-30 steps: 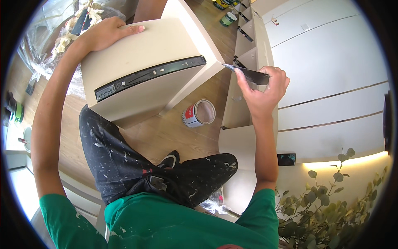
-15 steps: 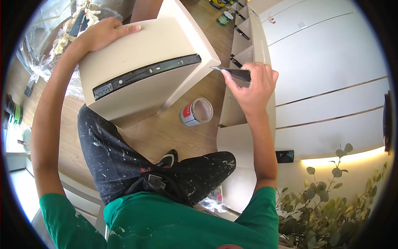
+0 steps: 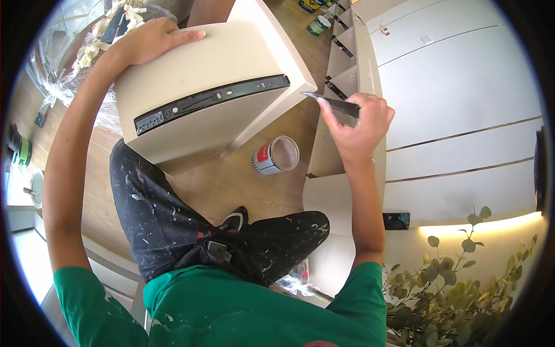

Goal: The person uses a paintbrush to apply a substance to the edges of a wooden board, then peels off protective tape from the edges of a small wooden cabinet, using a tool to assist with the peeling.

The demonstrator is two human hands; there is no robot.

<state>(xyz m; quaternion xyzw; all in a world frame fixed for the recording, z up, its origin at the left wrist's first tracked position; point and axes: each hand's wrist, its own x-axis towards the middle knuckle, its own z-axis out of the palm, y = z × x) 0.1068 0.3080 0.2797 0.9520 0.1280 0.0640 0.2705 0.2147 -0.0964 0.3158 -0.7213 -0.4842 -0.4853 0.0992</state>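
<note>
A cream drawer [image 3: 196, 61] with a black metal slide rail [image 3: 211, 103] along its side is held tilted above my left knee. My left hand [image 3: 151, 41] grips its upper left edge, thumb flat on the side panel and the other fingers mostly hidden. In my right hand [image 3: 364, 124] is a dark putty knife [image 3: 341, 107], pinched between thumb and fingers. The knife's pale-smeared tip is beside the right corner of the drawer front; whether it touches, I cannot tell. Below the drawer stands an open can [image 3: 276, 155] of pinkish-beige paste on the wood floor.
Along the right runs a cream cabinet frame [image 3: 347, 75] with open bays and black rails. Clear plastic sheeting [image 3: 63, 75] lies at the upper left. A green-and-white can [image 3: 318, 25] stands at the back. A leafy plant [image 3: 448, 289] is at the lower right.
The drawer has shifted slightly to the right with my left hand on it. My right hand and the putty knife have also moved a little right.
</note>
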